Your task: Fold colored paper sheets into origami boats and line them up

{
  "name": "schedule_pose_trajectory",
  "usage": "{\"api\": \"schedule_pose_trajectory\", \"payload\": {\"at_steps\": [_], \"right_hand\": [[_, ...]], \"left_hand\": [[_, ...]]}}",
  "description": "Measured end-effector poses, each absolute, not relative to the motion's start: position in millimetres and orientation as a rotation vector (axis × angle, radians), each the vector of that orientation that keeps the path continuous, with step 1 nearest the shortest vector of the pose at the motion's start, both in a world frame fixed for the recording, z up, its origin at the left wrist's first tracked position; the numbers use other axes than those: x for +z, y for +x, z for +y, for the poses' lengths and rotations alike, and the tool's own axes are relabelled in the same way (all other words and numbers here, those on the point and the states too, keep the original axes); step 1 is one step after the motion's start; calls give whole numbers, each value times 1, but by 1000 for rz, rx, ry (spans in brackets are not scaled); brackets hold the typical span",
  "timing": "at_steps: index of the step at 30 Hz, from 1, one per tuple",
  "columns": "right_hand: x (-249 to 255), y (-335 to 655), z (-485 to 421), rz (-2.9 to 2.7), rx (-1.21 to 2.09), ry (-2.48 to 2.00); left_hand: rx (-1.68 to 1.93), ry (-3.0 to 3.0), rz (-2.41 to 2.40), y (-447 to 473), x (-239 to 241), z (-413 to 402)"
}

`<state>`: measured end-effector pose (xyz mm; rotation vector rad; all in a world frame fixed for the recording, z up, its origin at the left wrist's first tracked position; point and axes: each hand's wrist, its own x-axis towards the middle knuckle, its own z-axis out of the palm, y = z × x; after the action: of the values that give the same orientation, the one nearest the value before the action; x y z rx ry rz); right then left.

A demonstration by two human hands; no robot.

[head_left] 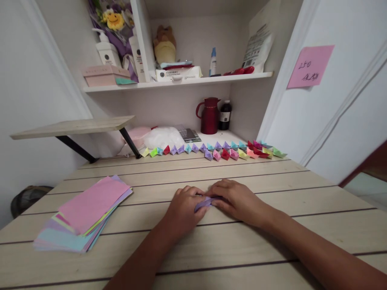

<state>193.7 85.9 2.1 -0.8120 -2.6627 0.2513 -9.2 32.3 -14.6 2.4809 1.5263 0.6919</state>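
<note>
A small folded piece of purple paper [203, 204] lies on the table's middle, held between both hands. My left hand [185, 209] pinches its left part, thumb at the near side and fingers curled over the top. My right hand [232, 199] presses on its right end, with the thumb along the near edge. The fingers hide much of the paper, so its full shape does not show. Beyond the hands, several folded paper boats [225, 154] in many colours stand in two rows along the table's back edge.
A fanned stack of coloured paper sheets [95, 205] lies at the left, pink on top. A raised wooden shelf [75, 127] on black legs stands behind it. At the back are a red jug [209, 117], a dark bottle [225, 115] and a white plastic bag [165, 138].
</note>
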Motion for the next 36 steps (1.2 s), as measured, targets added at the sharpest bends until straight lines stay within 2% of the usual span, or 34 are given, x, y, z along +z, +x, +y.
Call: {"api": "schedule_pose_trajectory", "payload": {"at_steps": [20, 23, 26, 32, 36], "right_hand": [[-5, 167, 76, -2647, -276, -786], [-11, 166, 79, -2557, -37, -908], [-18, 169, 88, -2299, 448, -1038], [-19, 173, 100, -1740, 1262, -864], [-12, 172, 93, -1555, 1454, -837]], "left_hand": [[719, 2332, 1536, -11, -21, 38], [808, 2225, 1491, -13, -23, 39], [1012, 2045, 1361, -16, -24, 37], [1293, 1593, 1292, -19, -23, 36], [1296, 1406, 1296, -19, -22, 39]]}}
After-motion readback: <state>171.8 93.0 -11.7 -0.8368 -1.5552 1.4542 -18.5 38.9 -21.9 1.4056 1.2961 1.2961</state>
